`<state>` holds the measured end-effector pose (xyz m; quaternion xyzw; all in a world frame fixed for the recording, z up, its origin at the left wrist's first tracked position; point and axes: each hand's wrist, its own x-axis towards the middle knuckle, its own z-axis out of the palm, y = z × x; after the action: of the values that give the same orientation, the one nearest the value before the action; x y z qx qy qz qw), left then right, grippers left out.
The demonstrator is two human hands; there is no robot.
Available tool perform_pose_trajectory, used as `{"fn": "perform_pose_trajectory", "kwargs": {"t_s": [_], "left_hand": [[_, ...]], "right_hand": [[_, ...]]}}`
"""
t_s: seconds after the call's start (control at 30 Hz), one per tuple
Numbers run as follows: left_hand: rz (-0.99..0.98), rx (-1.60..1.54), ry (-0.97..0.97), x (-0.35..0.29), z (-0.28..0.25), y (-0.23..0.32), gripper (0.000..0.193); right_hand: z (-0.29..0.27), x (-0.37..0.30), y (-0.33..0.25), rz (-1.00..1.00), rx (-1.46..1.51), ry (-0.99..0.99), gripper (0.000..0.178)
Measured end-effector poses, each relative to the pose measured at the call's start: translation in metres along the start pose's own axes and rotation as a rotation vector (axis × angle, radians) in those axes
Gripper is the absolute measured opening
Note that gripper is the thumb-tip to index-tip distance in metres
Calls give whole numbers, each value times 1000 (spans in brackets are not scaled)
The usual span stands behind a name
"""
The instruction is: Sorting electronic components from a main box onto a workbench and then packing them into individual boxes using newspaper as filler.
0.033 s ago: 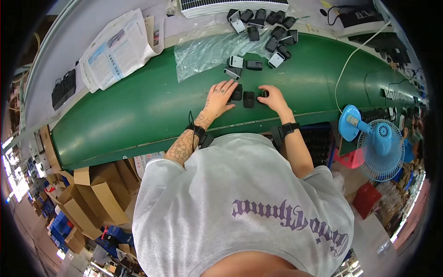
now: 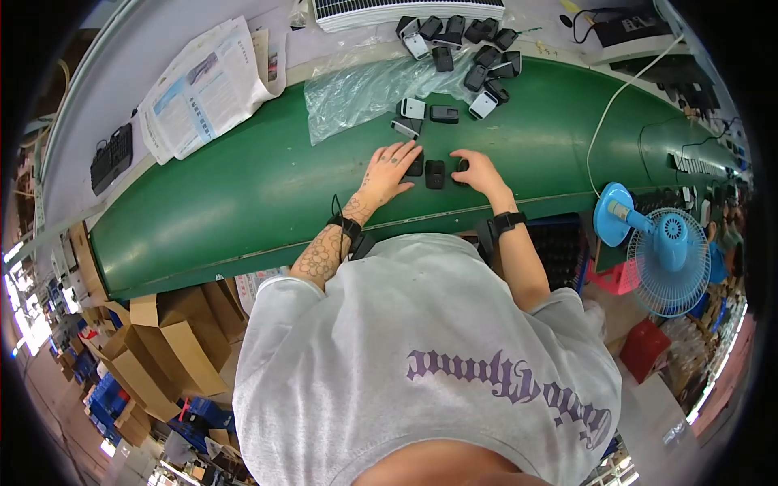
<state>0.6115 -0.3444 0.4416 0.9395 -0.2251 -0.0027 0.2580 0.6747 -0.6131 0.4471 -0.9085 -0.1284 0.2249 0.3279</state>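
Observation:
My left hand (image 2: pixel 387 172) reaches over a small black plastic case (image 2: pixel 416 165) on the green work surface. Its fingers curve past the far end and the thumb lies near the close end, partly hiding the case. A second black case (image 2: pixel 435 174), flat and rounded at the corners, lies between my hands, touched by neither. On the right, my right hand (image 2: pixel 480 172) pinches another small black piece (image 2: pixel 462 166) between thumb and fingers, mostly covered by the hand. Just beyond lie a black case (image 2: pixel 443 114) and grey-and-black ones (image 2: pixel 412 108).
Several more black and grey cases (image 2: pixel 476 77) lie at the far edge beside clear plastic sheeting (image 2: pixel 352 101). Newspapers (image 2: pixel 190 93) and a black keyboard (image 2: pixel 112 158) are far left. A white cable (image 2: pixel 604 121) crosses the right side, near a blue fan (image 2: pixel 668 259). Cardboard boxes (image 2: pixel 174 340) stand lower left.
My left fingertips have shifted very slightly to the right over the case. Otherwise the hands and cases look the same.

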Motion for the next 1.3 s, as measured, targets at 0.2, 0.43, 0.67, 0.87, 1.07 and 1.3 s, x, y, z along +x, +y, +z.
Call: {"fn": "perform_pose_trajectory", "kwargs": {"t_s": [0.2, 0.43, 0.67, 0.87, 1.07, 1.3], "left_hand": [[-19, 43, -126, 11, 15, -3, 82], [-44, 52, -106, -10, 19, 9, 79], [-44, -1, -122, -21, 12, 9, 80], [-223, -99, 31, -42, -3, 7, 78], [-132, -71, 20, -30, 0, 10, 77], [-15, 124, -95, -15, 15, 14, 83]], "right_hand": [[10, 13, -15, -140, 126, -42, 57], [22, 55, -71, -257, 1, 214, 45], [56, 72, -86, -168, -323, 30, 33], [-7, 1, -6, -373, 173, 321, 45], [-7, -63, 38, -261, -6, 95, 55], [1, -43, 36, -292, 63, 130, 60]]}}
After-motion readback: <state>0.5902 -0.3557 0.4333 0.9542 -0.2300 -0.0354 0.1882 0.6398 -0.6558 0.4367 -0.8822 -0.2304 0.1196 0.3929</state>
